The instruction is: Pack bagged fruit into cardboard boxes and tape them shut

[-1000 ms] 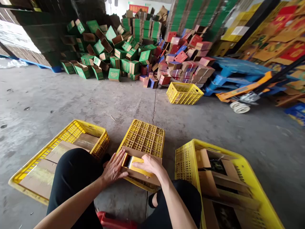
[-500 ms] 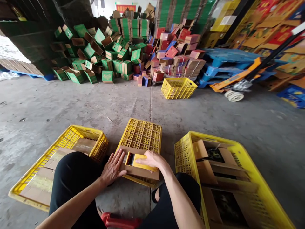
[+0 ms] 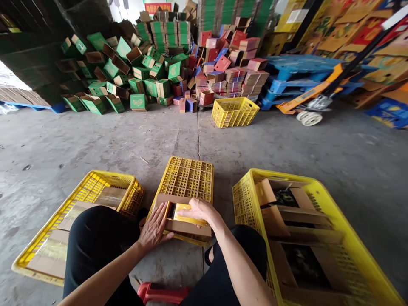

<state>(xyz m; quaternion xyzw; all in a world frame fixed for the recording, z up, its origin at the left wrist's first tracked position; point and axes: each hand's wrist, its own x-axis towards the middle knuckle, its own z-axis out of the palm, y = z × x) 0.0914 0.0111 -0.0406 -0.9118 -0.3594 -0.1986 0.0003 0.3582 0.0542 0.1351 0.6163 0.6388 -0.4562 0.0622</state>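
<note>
A brown cardboard box lies on an upturned yellow crate between my knees. My right hand is wrapped round a yellow tape dispenser, which rests on top of the box. The dispenser's dark front end points left. Flat on the left end of the box lies my left hand, fingers stretched out, their tips close beside the front of the dispenser. Any tape under the tool is hidden.
To the left, a yellow crate holds taped cardboard boxes. At right, another crate holds open boxes with dark contents. Farther off are a yellow crate, heaped green boxes, blue pallets and a pallet jack.
The tape dispenser and my right hand have shifted slightly left in the picture. My left hand stays flat on the box, and the view has tilted a little.
</note>
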